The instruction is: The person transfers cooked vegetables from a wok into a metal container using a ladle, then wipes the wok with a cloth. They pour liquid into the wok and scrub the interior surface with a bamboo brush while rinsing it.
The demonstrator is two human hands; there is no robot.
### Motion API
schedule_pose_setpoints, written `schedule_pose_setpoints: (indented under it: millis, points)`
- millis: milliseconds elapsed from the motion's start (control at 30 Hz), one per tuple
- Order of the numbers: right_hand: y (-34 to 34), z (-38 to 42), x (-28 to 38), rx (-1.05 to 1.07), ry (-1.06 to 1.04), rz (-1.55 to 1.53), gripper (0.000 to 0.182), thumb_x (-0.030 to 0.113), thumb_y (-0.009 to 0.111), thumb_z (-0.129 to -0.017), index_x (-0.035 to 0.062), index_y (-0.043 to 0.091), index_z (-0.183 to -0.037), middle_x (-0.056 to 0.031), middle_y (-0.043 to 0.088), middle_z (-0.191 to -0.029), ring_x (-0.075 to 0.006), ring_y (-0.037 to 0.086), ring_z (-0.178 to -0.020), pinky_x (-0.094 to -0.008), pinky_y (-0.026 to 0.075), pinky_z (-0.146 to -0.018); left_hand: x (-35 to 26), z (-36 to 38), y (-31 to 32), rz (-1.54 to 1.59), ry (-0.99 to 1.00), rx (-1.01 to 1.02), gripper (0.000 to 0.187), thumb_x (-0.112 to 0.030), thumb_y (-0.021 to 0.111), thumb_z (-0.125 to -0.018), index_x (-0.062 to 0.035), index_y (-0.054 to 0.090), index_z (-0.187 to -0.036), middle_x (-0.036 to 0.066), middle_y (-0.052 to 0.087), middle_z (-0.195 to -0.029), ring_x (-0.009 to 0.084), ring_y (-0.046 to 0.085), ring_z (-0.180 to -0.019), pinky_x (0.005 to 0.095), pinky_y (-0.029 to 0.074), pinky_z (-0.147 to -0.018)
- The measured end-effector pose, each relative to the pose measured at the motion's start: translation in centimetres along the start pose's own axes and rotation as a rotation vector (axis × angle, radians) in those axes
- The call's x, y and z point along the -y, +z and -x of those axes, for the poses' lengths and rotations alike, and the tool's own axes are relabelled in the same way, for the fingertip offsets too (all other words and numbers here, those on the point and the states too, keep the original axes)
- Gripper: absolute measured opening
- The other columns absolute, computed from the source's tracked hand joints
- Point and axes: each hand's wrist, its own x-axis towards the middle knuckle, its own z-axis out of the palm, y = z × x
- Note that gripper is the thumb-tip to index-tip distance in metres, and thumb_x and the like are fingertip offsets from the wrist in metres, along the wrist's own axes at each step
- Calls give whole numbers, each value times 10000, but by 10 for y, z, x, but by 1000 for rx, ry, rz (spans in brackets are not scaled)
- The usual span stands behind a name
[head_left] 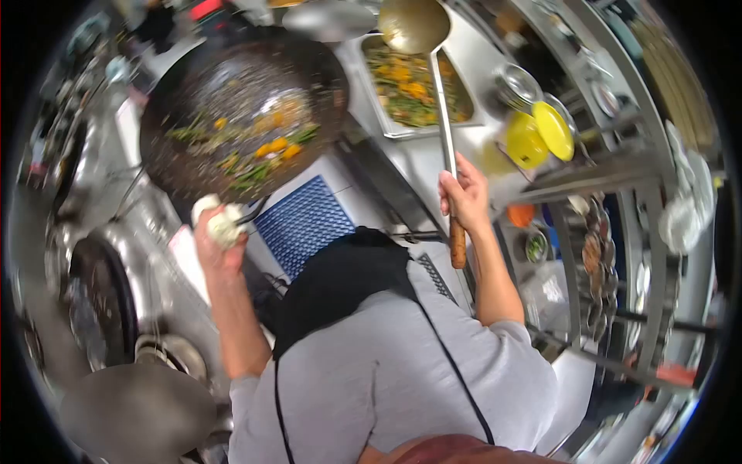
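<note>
My left hand (219, 232) is closed around a bunched pale cloth (219, 222) at the near edge of a large dark wok (185, 85). Inside the wok lie green vegetable pieces and orange chunks (270, 147), with bare oily metal around them. My right hand (466, 193) grips a long-handled ladle (440, 100) by its metal shaft, just above the wooden end. The ladle's round bowl points away from me, above the far end of a rectangular metal tray (430, 133). That tray is filled with cooked green and orange vegetables (398, 81).
A steel counter (479, 147) on the right bears a yellow container (525, 139) with its lid tilted beside it. Metal shelving (649, 178) runs along the right. Stove surfaces and another dark pan (97, 301) are at left. A blue mat (305, 224) lies on the floor.
</note>
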Motion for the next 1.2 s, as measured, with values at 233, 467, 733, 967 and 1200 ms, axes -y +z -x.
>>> schedule_pose_setpoints:
  millis: [233,467,733,967,1200]
  points:
    - [106,-50,65,293,2,187,482,128,576,-963,86,478,-1433,-9,540,-685,-70,442,-421,-234,361,-356,-3,-11,53,-110,154,19,106,-111,679,-797,-72,594,-848,49,607,-666,170,598,-508,302,437,-385]
    - [185,-115,96,340,4,189,445,232,515,-1015,119,490,-1445,11,524,-657,-62,454,-438,-229,383,-364,-2,-22,108,-168,204,37,62,-119,664,-804,-92,609,-817,31,610,-670,164,599,-510,309,427,-374]
    - [98,-83,74,372,-577,813,426,194,525,-991,103,527,-1407,-111,610,-668,-208,576,-547,-351,502,-587,-10,-53,135,-187,175,173,99,-116,672,-773,-63,606,-824,51,608,-680,166,597,-510,304,434,-363]
    - [34,-52,86,146,-371,875,398,245,567,-963,63,592,-1316,-280,653,-903,-442,652,-889,-475,495,-785,-7,-65,147,-175,147,189,104,-117,675,-774,-73,609,-841,44,604,-680,168,590,-508,307,421,-378]
    - [86,-137,88,4,-520,784,402,245,585,-942,66,600,-1301,-277,661,-920,-449,645,-904,-495,499,-811,1,-72,163,-187,146,179,52,-147,652,-826,-109,618,-838,22,632,-678,147,603,-500,268,398,-338]
